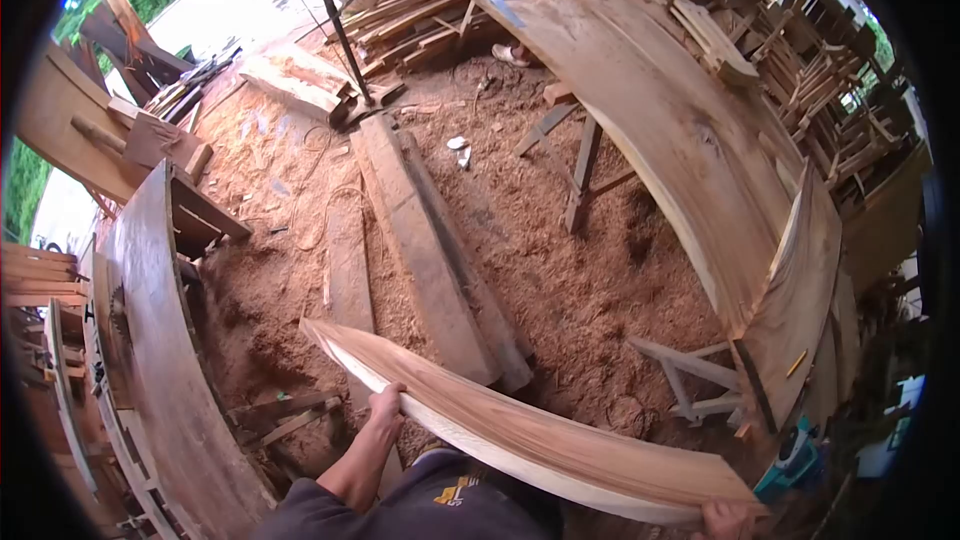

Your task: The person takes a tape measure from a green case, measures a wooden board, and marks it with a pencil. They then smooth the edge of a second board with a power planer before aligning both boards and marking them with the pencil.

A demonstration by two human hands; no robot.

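At far left a broad slab (150, 340) lies on its supports. Just right of it the left hand (385, 407) is clamped over the upper edge of a long plank (530, 435), carried in the air across the person's front, above the sawdust floor (560, 270). The plank looks stiff, long and fairly heavy, with rough sawn edges, so a hold well out toward each end should balance it best. The right hand (728, 518) is closed on its right end, partly cut off by the frame. Beyond, a big slab (660, 120) rests on trestles (580, 180).

Left grip (385, 405) curled closed, forearm stretched forward, right grip (728, 518) clenched, low and wide.
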